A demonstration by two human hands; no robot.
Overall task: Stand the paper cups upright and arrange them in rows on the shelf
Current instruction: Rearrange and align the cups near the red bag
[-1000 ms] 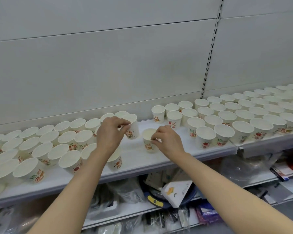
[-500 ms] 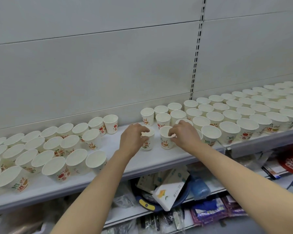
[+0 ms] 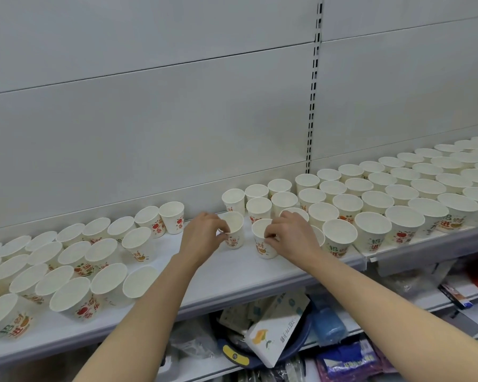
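Head view: on the white shelf (image 3: 232,274), the left hand (image 3: 202,235) pinches one upright paper cup (image 3: 233,230) while the right hand (image 3: 290,234) grips the neighbouring cup (image 3: 261,241) by its rim.

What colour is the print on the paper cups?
Red, orange and green on the white paper cups, clearest in the head view.

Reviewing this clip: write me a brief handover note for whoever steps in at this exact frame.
Left hand: pinching the rim of a printed white paper cup, upright on the white shelf.
Right hand: pinching the rim of a second upright cup just right of it.
Done: neat rows of upright cups fill the shelf to the right.
Left: set these two against those rows, then straighten the looser, tilted-looking group of cups on the left and close the bare gap in the middle.
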